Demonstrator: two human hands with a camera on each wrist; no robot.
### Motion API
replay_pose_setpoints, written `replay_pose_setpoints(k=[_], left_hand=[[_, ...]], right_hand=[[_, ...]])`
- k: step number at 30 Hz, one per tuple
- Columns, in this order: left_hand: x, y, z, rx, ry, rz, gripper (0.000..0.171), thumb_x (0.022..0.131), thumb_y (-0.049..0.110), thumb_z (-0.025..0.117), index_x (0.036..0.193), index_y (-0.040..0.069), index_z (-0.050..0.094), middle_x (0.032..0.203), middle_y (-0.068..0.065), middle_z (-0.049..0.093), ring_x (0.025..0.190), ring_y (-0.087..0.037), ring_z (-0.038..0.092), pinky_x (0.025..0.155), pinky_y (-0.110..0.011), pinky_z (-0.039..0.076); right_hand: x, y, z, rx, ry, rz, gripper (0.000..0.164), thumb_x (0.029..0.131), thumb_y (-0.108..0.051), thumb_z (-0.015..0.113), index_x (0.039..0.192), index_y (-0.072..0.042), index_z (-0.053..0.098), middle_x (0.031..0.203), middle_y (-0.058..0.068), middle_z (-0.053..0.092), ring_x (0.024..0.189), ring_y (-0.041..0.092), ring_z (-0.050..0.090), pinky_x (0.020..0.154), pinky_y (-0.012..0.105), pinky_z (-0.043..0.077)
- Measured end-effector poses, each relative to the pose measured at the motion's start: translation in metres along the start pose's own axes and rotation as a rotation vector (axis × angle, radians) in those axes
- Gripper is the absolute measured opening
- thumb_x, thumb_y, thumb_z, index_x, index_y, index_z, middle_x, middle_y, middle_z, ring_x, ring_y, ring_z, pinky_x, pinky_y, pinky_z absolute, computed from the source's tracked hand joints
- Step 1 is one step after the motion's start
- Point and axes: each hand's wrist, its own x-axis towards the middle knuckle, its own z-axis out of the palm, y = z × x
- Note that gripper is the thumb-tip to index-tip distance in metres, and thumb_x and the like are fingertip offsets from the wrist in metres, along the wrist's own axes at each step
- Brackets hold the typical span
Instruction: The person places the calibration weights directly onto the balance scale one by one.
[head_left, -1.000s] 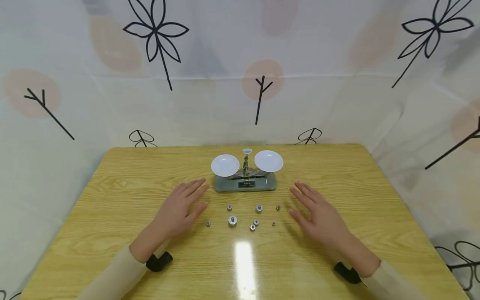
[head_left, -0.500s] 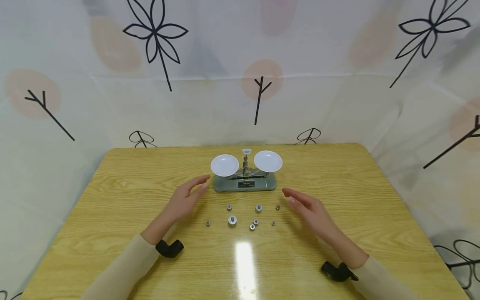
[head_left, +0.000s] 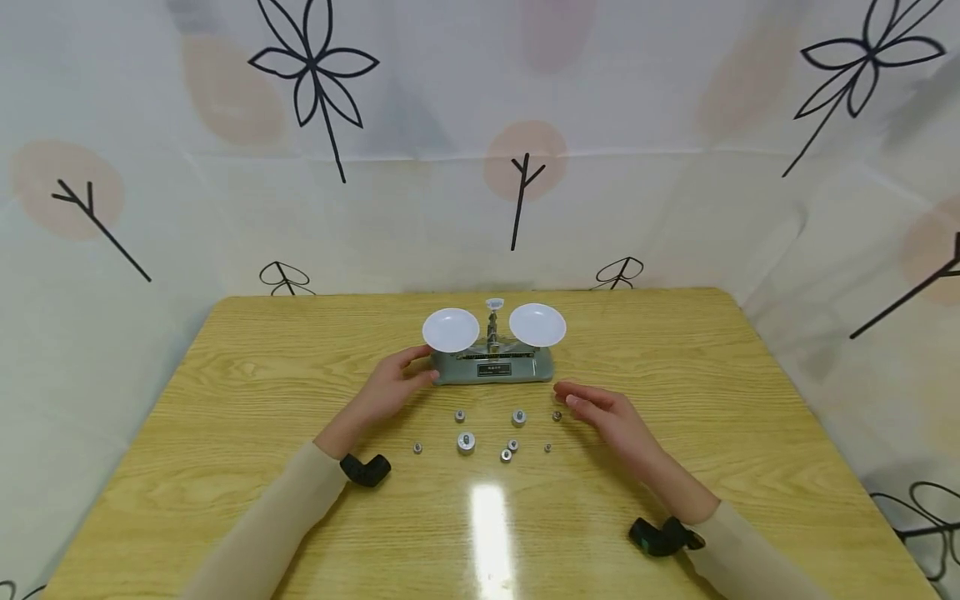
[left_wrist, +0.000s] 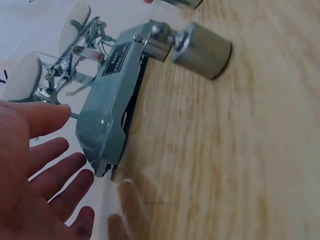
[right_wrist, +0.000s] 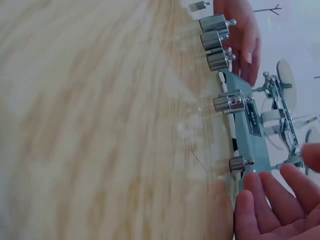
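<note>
A pan balance point(head_left: 492, 372) with a grey-green base and two white pans stands toward the back of the table. My left hand point(head_left: 386, 390) is at the left end of the base, thumb toward the front and fingers partly behind it. In the left wrist view those fingers point(left_wrist: 65, 172) are spread and loosely bent beside the base point(left_wrist: 102, 112). My right hand point(head_left: 611, 414) hovers off the front right corner, near a small weight point(head_left: 557, 416). Its fingers point(right_wrist: 280, 200) are relaxed and hold nothing in the right wrist view.
Several metal knobbed weights lie in front of the balance, the largest point(head_left: 466, 443) left of centre. Two smaller weights point(head_left: 506, 456) lie close together. The wooden table point(head_left: 300, 333) ends at a patterned cloth backdrop point(head_left: 420, 217).
My left hand has moved right and forward from the bare table to the balance's left end. The right hand has moved left toward the right corner. The balance and weights look unmoved.
</note>
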Motion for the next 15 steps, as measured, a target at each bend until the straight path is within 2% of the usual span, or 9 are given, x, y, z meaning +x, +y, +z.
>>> replay_pose_setpoints(k=[3, 7, 10, 15], left_hand=[[0.007, -0.005, 0.002, 0.006, -0.007, 0.013, 0.053, 0.096, 0.02, 0.069, 0.144, 0.006, 0.053, 0.145, -0.012, 0.052, 0.139, -0.03, 0.04, 0.113, -0.051, 0.032], [0.016, -0.012, 0.004, 0.021, -0.008, 0.072, 0.054, 0.093, 0.015, 0.072, 0.142, 0.003, 0.054, 0.144, -0.014, 0.053, 0.138, -0.031, 0.042, 0.113, -0.049, 0.033], [0.023, -0.017, 0.003, 0.031, -0.021, 0.101, 0.055, 0.091, 0.012, 0.074, 0.141, 0.001, 0.054, 0.143, -0.015, 0.053, 0.137, -0.031, 0.043, 0.113, -0.047, 0.033], [0.027, -0.021, 0.001, 0.033, -0.05, 0.1, 0.057, 0.089, 0.011, 0.076, 0.141, 0.001, 0.054, 0.143, -0.016, 0.053, 0.138, -0.031, 0.042, 0.113, -0.047, 0.032]], right_hand=[[0.002, 0.004, 0.0, -0.04, -0.01, -0.009, 0.04, 0.097, -0.015, 0.067, 0.133, 0.002, 0.061, 0.129, 0.018, 0.064, 0.124, 0.024, 0.057, 0.093, 0.018, 0.047], [0.005, 0.01, -0.001, -0.088, -0.024, -0.037, 0.04, 0.09, -0.006, 0.073, 0.128, 0.002, 0.065, 0.127, 0.017, 0.065, 0.119, 0.028, 0.061, 0.09, 0.018, 0.049], [0.008, 0.014, -0.002, -0.132, -0.04, -0.043, 0.036, 0.088, -0.007, 0.075, 0.123, 0.0, 0.069, 0.129, 0.015, 0.065, 0.117, 0.027, 0.062, 0.09, 0.018, 0.049], [0.01, 0.016, -0.004, -0.188, -0.064, -0.063, 0.027, 0.087, -0.009, 0.077, 0.113, -0.002, 0.075, 0.131, 0.013, 0.064, 0.121, 0.027, 0.06, 0.093, 0.019, 0.048]])
